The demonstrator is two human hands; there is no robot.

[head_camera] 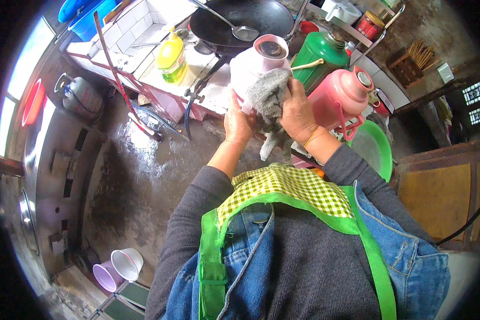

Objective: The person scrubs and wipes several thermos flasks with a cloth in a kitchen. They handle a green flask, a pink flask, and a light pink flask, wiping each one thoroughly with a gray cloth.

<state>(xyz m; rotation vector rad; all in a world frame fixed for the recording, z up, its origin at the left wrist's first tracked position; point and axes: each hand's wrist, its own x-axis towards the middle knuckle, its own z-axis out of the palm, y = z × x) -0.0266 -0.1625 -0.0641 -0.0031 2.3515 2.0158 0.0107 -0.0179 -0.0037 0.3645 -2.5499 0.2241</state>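
Observation:
My right hand (pixel 298 112) grips a grey cloth (pixel 267 94) and presses it against the side of a pale pink thermos flask (pixel 244 66). On the flask's near side, my left hand (pixel 239 122) holds its handle area; the fingers are partly hidden. The flask's dark stopper (pixel 272 50) faces up towards me. To the right stand a green thermos flask (pixel 320 56) and a pink thermos flask (pixel 338 96) with a silvery stopper. A yellow detergent bottle (pixel 171 58) stands to the left on the tiled counter (pixel 144 76).
Behind the flasks, a wok (pixel 240 20) holds a metal spatula (pixel 245 33). A green basin (pixel 372 148) is at the right. A gas cylinder (pixel 80 96), a stick (pixel 112 64) and hoses (pixel 188 120) are at the left, above a wet floor (pixel 140 160).

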